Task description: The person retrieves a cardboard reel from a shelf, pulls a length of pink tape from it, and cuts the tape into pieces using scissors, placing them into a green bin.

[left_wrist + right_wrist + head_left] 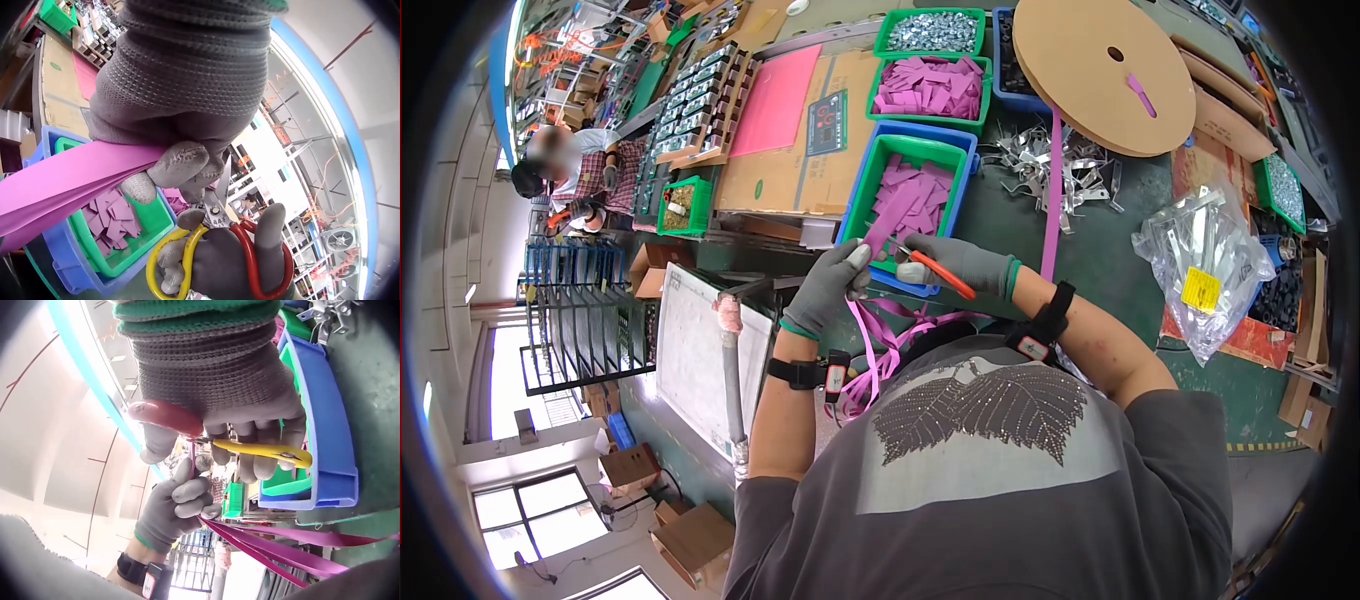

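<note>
In a grey glove, my left hand (831, 283) (181, 106) pinches several layered purple strips (884, 226) (75, 181) between thumb and fingers. My gloved right hand (965, 268) (219, 394) grips scissors whose handles are red (245, 253) and yellow (262, 450). The scissor blades (220, 190) stand beside the left fingertips, at the strips. Both hands are over the near edge of a green bin (953, 150) set inside a blue bin (972, 152), with cut purple pieces (920, 200) lying in it. Long purple bands (880, 345) hang below the left hand.
Behind stand green bins of purple pieces (930, 88) and metal parts (932, 32). To the right are a large cardboard reel (1090, 60), loose metal brackets (1075, 175) and a plastic bag (1203, 260). A cardboard sheet (775, 185) lies left; another person (590, 170) is beyond.
</note>
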The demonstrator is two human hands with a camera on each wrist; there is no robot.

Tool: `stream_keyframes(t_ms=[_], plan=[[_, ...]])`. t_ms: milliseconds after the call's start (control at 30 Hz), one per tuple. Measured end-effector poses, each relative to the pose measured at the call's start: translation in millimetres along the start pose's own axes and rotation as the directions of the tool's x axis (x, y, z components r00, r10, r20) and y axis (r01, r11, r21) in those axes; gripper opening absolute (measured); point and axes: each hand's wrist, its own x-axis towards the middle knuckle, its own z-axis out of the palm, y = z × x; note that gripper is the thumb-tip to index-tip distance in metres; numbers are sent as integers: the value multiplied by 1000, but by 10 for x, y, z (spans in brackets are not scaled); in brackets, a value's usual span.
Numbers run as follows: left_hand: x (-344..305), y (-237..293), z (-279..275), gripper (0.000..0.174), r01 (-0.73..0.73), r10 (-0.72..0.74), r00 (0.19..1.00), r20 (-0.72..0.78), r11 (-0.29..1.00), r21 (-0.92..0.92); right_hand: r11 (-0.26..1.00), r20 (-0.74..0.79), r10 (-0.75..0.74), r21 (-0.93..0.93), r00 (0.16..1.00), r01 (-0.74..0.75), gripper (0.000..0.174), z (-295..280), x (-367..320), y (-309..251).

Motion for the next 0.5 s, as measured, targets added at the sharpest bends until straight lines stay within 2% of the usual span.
stream_keyframes(t_ms=[67,133,167,233,267,333,367,400,433,467,500], plan=[[-2,20,-1,28,13,-13,1000,-6,1000,10,1000,-12,-8,-25,1000,7,48,8,18,32],[-31,67,10,28,26,-26,1000,-12,999,21,997,14,43,63,999,-44,39,1,25,59],[-72,121,31,34,-17,16,1000,14,998,67,997,14,43,63,999,-44,39,7,5,17],[-143,82,-32,40,-60,56,998,42,992,110,967,-12,88,240,996,-83,31,21,-63,-76],[-196,-37,-177,48,-6,2,997,79,998,56,967,-14,90,239,996,-84,31,-10,-74,-97],[-337,-252,-463,65,80,-77,986,150,997,-13,850,-92,150,520,984,-81,26,-127,-48,-127],[-471,-228,-517,56,73,-77,981,178,997,26,847,-106,150,526,983,-73,26,-191,-18,-119],[-525,-272,-602,51,85,-83,984,158,996,-5,897,-147,177,431,973,-98,29,-260,26,-89],[-537,-322,-654,46,95,-89,987,135,995,-40,935,-185,200,329,962,-131,41,-310,71,-44],[-520,-297,-631,46,94,-87,986,139,995,-41,958,-188,153,271,970,-99,44,-315,164,85],[-507,-241,-594,41,70,-67,996,66,997,-45,959,-188,152,265,970,-99,44,-311,214,188]])
